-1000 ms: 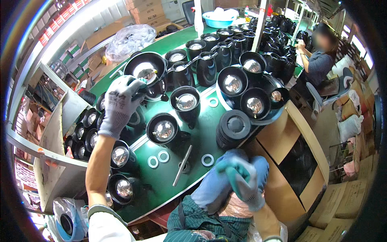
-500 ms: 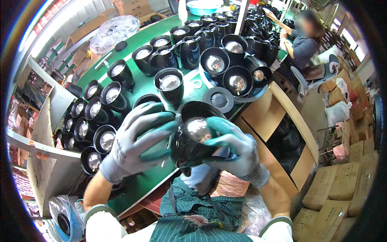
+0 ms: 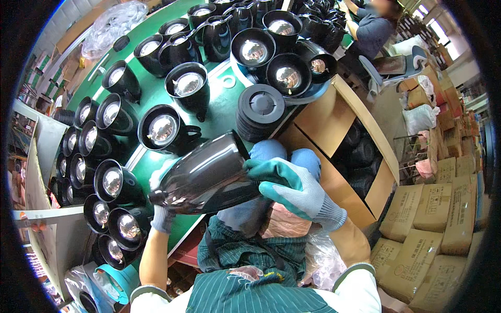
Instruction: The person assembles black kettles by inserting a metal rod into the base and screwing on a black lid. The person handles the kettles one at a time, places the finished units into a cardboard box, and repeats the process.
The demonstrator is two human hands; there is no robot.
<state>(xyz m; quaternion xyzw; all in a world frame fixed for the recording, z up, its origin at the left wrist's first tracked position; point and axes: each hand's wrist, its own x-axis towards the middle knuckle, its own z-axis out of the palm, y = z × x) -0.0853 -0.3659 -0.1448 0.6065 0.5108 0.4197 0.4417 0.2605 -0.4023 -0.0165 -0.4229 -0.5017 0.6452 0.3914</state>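
Observation:
A glossy black jug body (image 3: 209, 175) lies tilted on its side in front of me, its open end toward the right. My left hand (image 3: 160, 216), in a grey and green glove, supports it from behind at the left end; most of those fingers are hidden by the jug. At the other end, my gloved right hand (image 3: 295, 188) grips the rim, fingertips pressed to its edge. Just beyond stands another black jug (image 3: 163, 129) with a silvery inner liner and a handle. A stack of round black lids or rings (image 3: 261, 107) sits to the right of it.
Many black jugs with silvery liners (image 3: 112, 180) crowd the green table (image 3: 151, 169). More stand in a round tray (image 3: 313, 94). An open cardboard box (image 3: 383, 195) with black parts is at my right, sealed cartons (image 3: 412, 255) beyond. A person (image 3: 370, 31) sits at the far right.
The jug in my hands has turned from upright, liner showing, to lying on its side. It has moved left, and my left hand has gone behind it. The view has shifted.

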